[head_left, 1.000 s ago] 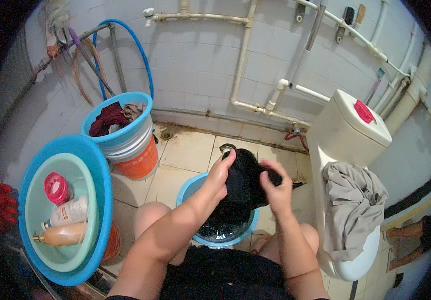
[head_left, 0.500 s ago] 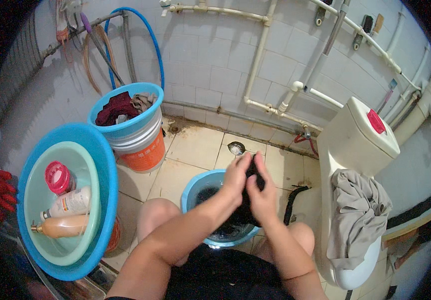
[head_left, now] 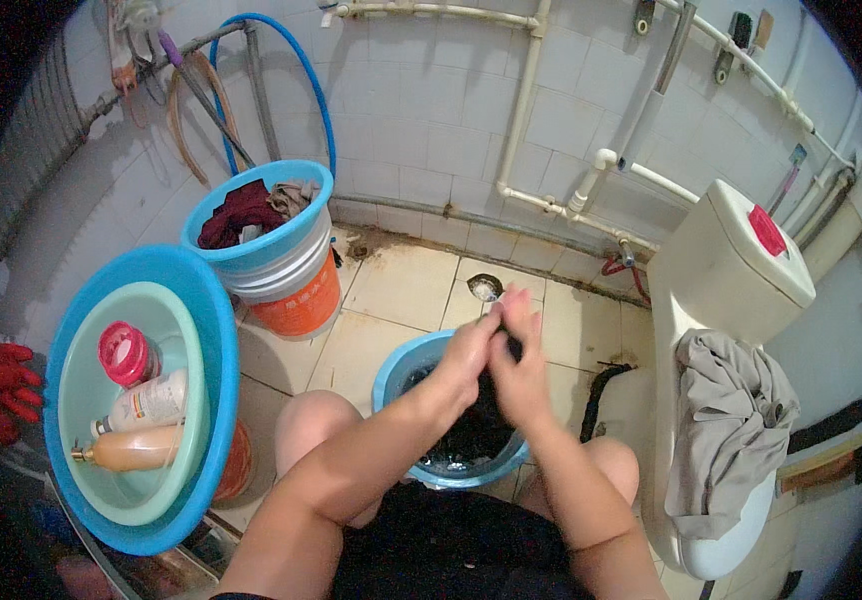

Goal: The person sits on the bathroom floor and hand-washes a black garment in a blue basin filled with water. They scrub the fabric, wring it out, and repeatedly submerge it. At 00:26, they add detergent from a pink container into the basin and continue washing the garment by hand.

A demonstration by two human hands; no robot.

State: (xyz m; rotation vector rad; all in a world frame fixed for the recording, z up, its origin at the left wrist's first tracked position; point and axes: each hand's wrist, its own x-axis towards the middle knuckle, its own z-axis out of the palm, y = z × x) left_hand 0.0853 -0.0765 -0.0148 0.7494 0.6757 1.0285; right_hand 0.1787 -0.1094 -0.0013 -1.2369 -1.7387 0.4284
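Above a light-blue basin (head_left: 389, 378) on the floor between my knees, my left hand (head_left: 469, 358) and my right hand (head_left: 519, 380) press together palm to palm. Wet-looking black cloth (head_left: 483, 412) is caught between them and hangs into the basin. Only a little of it shows at the palms. My left fingers bend round it, while the right fingers point up and away, slightly blurred. Dark water with some glints surrounds the cloth. My forearms hide part of the basin's rim.
At left, a pale-green basin (head_left: 183, 330) inside a blue one (head_left: 219, 400) holds two bottles and a red jar. Behind, a blue basin with maroon cloth (head_left: 241, 212) tops an orange-and-white bucket (head_left: 296, 305). Grey cloth (head_left: 731, 430) drapes the toilet (head_left: 726, 250). A floor drain (head_left: 485, 288) lies ahead.
My hands have closed more tightly together, and less black cloth shows between the palms. The whole view has shifted slightly.
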